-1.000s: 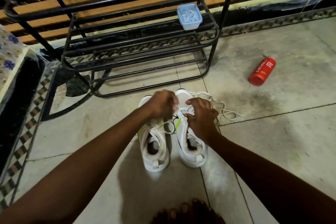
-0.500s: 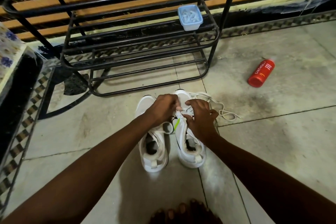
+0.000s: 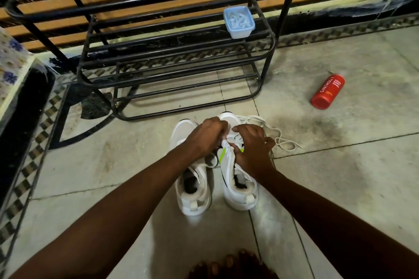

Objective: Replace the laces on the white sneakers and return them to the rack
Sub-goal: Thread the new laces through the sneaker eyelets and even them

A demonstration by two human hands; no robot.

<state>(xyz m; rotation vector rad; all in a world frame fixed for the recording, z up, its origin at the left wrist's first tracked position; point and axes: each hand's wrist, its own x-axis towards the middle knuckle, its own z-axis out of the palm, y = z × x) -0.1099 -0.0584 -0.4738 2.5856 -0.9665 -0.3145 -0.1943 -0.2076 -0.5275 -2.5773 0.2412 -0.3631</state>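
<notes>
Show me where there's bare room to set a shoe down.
On the rack, the shelf left of the blue container is bare. Open floor lies left of the sneakers toward the checkered border, and right of them this side of the red bottle. It is crowded just before the rack: both sneakers and a loose lace.

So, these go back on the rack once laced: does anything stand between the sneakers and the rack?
Nothing visible lies on the floor between the white sneakers and the rack. A blue container sits at the right end of one shelf; the red bottle lies well off to the right.
</notes>
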